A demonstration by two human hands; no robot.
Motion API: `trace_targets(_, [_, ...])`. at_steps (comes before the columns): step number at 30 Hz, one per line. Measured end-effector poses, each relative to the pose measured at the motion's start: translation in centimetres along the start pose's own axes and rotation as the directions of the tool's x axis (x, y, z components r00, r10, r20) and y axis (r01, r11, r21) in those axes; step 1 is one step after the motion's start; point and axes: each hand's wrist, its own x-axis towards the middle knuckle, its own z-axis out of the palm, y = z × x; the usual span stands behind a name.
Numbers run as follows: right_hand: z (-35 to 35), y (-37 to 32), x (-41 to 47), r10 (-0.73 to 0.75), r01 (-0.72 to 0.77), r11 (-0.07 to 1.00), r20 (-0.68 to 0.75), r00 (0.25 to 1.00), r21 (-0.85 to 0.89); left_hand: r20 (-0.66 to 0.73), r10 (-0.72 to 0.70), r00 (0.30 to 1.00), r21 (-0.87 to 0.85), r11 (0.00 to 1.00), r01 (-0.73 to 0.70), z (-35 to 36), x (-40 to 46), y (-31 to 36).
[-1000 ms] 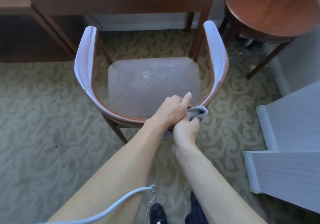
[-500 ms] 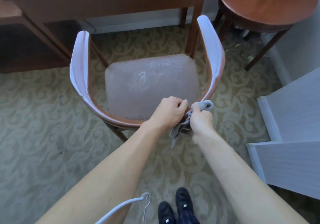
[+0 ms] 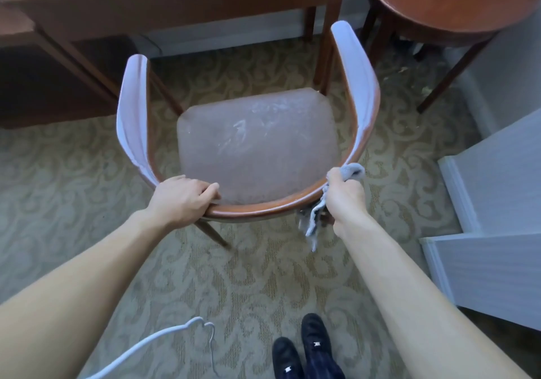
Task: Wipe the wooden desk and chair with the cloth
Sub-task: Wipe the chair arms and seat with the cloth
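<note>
The left hand [image 3: 181,197] gripped the chair [image 3: 263,206] back rail, near left. The right hand [image 3: 344,197], fist pressed around the cloth [image 3: 314,220], held it against the rail's right curve. Soft and limp, the cloth probably wipes best bunched.

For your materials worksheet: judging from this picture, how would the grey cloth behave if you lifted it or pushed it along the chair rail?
The cloth is probably floppy: its free end hangs limp below the right hand. It seems light, since it bunches up small inside one fist. Pushed along the glossy chair rail it would likely crumple rather than slide flat, unless pressed down.
</note>
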Motion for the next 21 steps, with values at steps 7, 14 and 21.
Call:
trace_targets(7, [2.6, -0.4, -0.4, 0.017, -0.006, 0.997, -0.136, 0.991, 0.083, 0.102, 0.098, 0.990, 0.084, 0.991, -0.107, -0.1, 1.0, -0.8])
trace_targets(14, [5.2, 1.4, -1.5, 0.017, 0.028, 0.983, -0.246, 0.969, 0.179, 0.065, 0.071, 0.995, 0.019, 0.997, -0.072, 0.2, 1.3, -0.8])
trace_targets(21, [9.6, 3.0, -4.0, 0.059, 0.043, 0.956, -0.331, 0.942, 0.291, 0.011, 0.119, 0.993, -0.007, 0.993, -0.119, 0.8, 1.7, -0.9])
